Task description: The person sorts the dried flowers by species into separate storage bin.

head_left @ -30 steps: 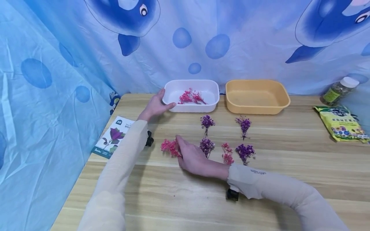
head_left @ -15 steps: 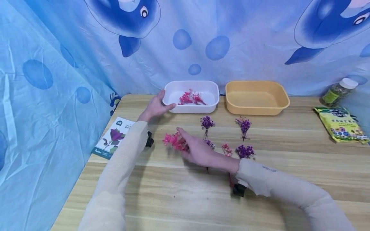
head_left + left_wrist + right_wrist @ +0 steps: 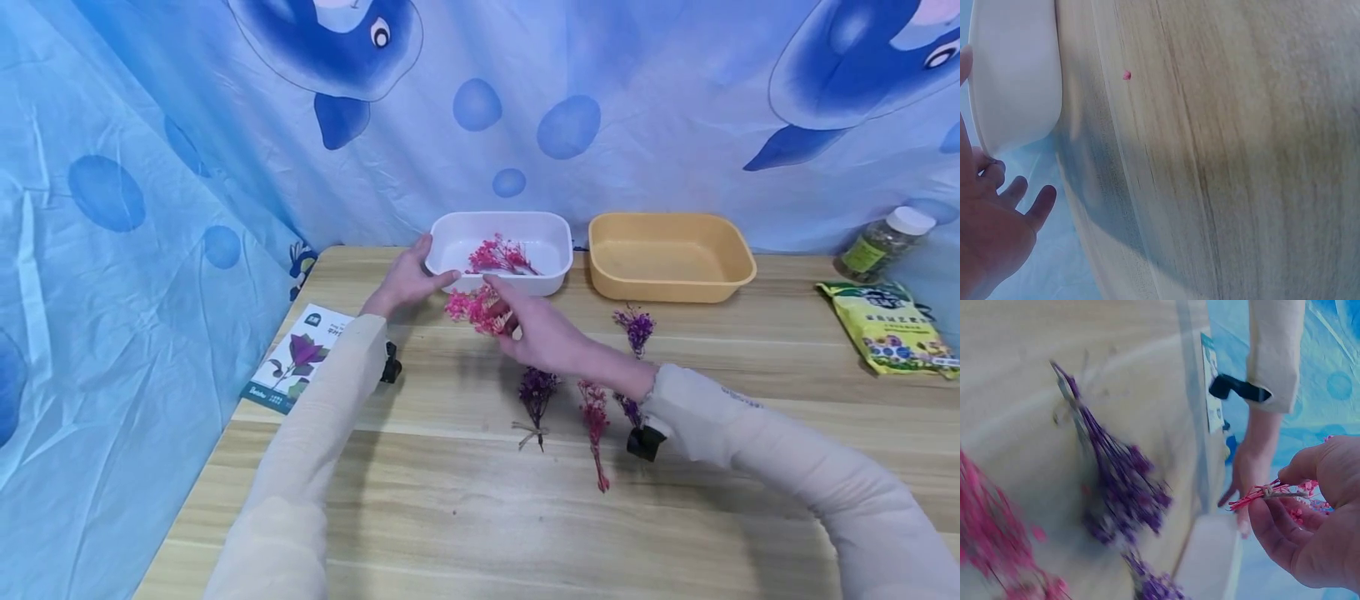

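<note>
In the head view my left hand (image 3: 411, 279) grips the left end of a white plastic tub (image 3: 558, 286), thumb at the front rim and fingers at the side. The left wrist view shows fingertips right at the rim of this tub (image 3: 1016, 75). My right hand (image 3: 551, 333) pinches a bunch of pink dried flowers (image 3: 471, 307) just in front of the tub. In the right wrist view, its tied stems (image 3: 1263, 492) sit between thumb and fingers, blossoms partly hidden behind the hand. Another pink bunch (image 3: 498, 253) lies inside the tub.
A yellow tub (image 3: 671, 290) stands right of the white one. Below the right arm lie purple bunches (image 3: 537, 392) and a pink bunch (image 3: 595, 417). A flower-printed packet (image 3: 300, 354) lies left; a yellow bag (image 3: 888, 329) and a jar (image 3: 881, 246) are at far right.
My right hand has lifted the pink bunch and carried it forward and slightly right, up to the white tub's front. The left hand has stayed at the tub.
</note>
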Demonstrator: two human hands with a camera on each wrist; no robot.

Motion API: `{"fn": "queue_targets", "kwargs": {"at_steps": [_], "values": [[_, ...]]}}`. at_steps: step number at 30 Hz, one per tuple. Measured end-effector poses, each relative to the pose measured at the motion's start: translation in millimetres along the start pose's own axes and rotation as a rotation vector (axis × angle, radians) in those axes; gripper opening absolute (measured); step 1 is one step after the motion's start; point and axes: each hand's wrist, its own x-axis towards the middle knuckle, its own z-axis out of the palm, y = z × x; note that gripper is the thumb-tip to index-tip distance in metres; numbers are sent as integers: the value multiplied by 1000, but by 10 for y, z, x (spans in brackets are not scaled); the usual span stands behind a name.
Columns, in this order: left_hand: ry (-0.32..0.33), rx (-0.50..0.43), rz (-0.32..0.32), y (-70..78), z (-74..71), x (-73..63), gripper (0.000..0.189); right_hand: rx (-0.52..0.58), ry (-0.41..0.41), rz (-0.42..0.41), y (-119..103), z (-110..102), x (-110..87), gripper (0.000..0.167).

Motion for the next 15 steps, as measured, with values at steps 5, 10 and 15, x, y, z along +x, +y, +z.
{"fn": "queue_targets", "kwargs": {"at_steps": [5, 10, 15], "values": [[-1, -4, 1, 10, -12, 7, 99, -2, 4, -26, 63, -157, 122, 94], [-9, 2, -8, 16, -8, 3, 100, -35, 6, -41, 194, -239, 233, 92], [-5, 21, -31, 13, 7, -6, 103, -90, 8, -56, 316, -347, 340, 88]]}}
